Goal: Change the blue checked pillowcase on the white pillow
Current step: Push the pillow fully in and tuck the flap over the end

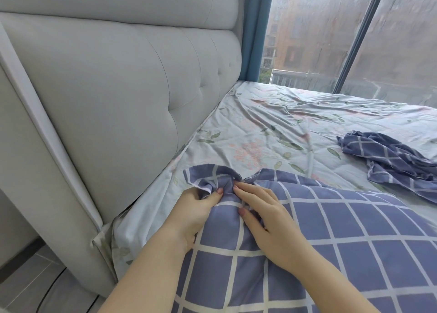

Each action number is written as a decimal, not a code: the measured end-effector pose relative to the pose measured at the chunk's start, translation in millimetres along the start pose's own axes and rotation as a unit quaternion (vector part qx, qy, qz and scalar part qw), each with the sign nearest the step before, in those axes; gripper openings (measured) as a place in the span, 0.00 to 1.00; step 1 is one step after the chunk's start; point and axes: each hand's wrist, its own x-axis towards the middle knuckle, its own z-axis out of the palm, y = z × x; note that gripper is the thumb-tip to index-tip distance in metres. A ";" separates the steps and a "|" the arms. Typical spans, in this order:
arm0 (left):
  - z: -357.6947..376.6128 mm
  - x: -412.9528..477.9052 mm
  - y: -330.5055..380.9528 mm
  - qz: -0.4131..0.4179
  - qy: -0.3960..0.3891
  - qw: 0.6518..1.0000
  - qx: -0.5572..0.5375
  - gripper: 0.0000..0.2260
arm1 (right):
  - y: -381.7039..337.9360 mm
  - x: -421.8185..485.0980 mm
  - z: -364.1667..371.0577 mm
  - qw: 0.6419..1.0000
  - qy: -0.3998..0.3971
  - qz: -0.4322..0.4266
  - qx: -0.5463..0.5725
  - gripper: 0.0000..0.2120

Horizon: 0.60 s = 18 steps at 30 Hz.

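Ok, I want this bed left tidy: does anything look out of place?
A second checked pillowcase lies crumpled on the floral sheet to the right, the sheet is creased, and the pillow's case is bunched at the corner the left hand pinches.

A grey padded headboard (123, 80) with button tufts stands along the left. The bed carries a rumpled pale sheet (272, 123) printed with leaves and pink flowers. A blue curtain (256, 28) hangs beside a big window (319, 28) facing buildings. A dark cable (50, 286) lies on the grey floor (28, 279).
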 end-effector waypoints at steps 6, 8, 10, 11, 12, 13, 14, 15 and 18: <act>-1.9 2.4 -0.5 0.027 -0.036 0.995 -0.094 0.09 | -0.9 0.1 1.5 1.000 0.004 -0.010 -0.006 0.19; -0.1 1.2 0.4 0.026 -0.032 0.995 -0.086 0.11 | -1.4 -0.1 0.8 1.000 0.003 -0.005 -0.003 0.19; 2.3 0.7 0.6 0.018 0.004 0.996 -0.082 0.12 | -1.5 0.0 -1.2 1.000 -0.006 0.002 0.003 0.19; 3.3 0.3 1.1 0.017 0.018 0.997 -0.075 0.11 | -1.7 0.0 -2.3 1.000 -0.011 0.005 0.006 0.20; 4.0 0.7 1.4 0.015 0.025 0.997 -0.075 0.10 | -1.7 0.2 -3.1 1.000 -0.014 0.008 0.008 0.20; 4.6 -0.2 2.5 0.009 0.025 0.996 -0.083 0.08 | -1.8 0.2 -3.5 1.000 -0.016 0.008 0.008 0.20; 5.5 -1.3 3.8 0.004 0.022 0.996 -0.091 0.06 | -1.8 0.1 -3.6 1.000 -0.017 0.008 0.008 0.20; 5.6 -2.0 4.7 0.004 0.020 0.995 -0.093 0.05 | -1.6 -0.1 -3.5 1.000 -0.018 0.009 0.008 0.20; 2.3 0.3 1.5 0.047 0.028 0.997 -0.062 0.02 | 0.2 -0.7 -3.4 1.000 -0.019 0.009 0.001 0.19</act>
